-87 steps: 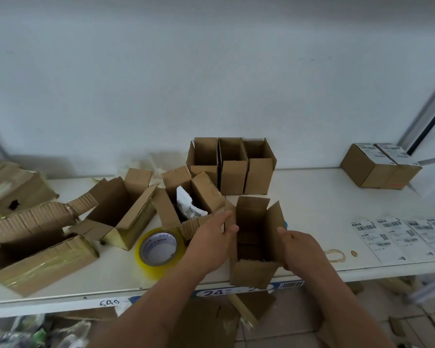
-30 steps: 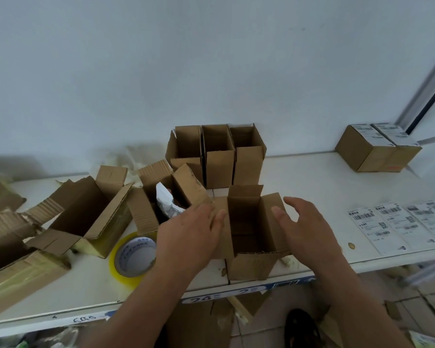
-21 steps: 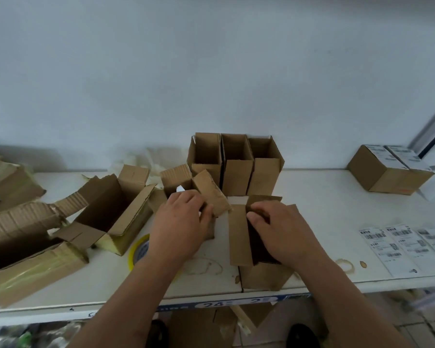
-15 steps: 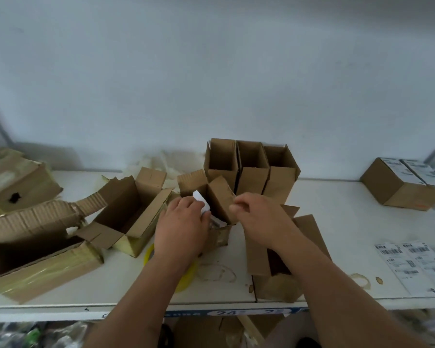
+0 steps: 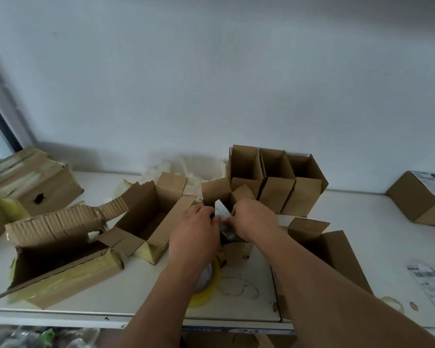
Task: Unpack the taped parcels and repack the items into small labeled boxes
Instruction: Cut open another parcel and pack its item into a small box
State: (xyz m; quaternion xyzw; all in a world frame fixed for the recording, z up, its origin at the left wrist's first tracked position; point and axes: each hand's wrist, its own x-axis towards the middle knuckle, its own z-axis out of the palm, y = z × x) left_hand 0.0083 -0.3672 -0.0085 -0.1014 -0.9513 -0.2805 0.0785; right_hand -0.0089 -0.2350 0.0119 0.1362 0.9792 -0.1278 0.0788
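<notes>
Broadly, a white shelf [image 5: 362,234] against a pale wall carries everything. Largest is the torn-open parcel [image 5: 58,259] at the left front edge, yellowed tape on its sides, its long axis running left to right and its ripped top flap standing up. Behind it, at the back left corner, lies a still-taped parcel [image 5: 33,182] with a dark hole in its face. Right of centre-left sits an opened carton [image 5: 146,222], mouth up, long axis angled from front right to back left.

Along the back edge stand three small boxes [image 5: 276,182] in a row, touching, mouths up with flaps raised. Another small open box [image 5: 322,247] lies by the front edge under the right forearm, mouth toward the back. At the far right edge sits a closed labelled box [image 5: 422,199]; its label print is too small to read.

In the middle, a small opened parcel [image 5: 224,197] stands with flaps up. Both hands meet over it: the left hand [image 5: 196,234] and the right hand [image 5: 254,219] each pinch a white wrapped item [image 5: 221,209], which stands roughly upright in the parcel's mouth, its long axis pointing up.

A tape roll [image 5: 209,285] lies flat near the front edge, partly under the left wrist. Printed barcode labels [image 5: 430,280] lie at the front right corner, text unreadable. The shelf's front lip shows blurred digits, illegible.
</notes>
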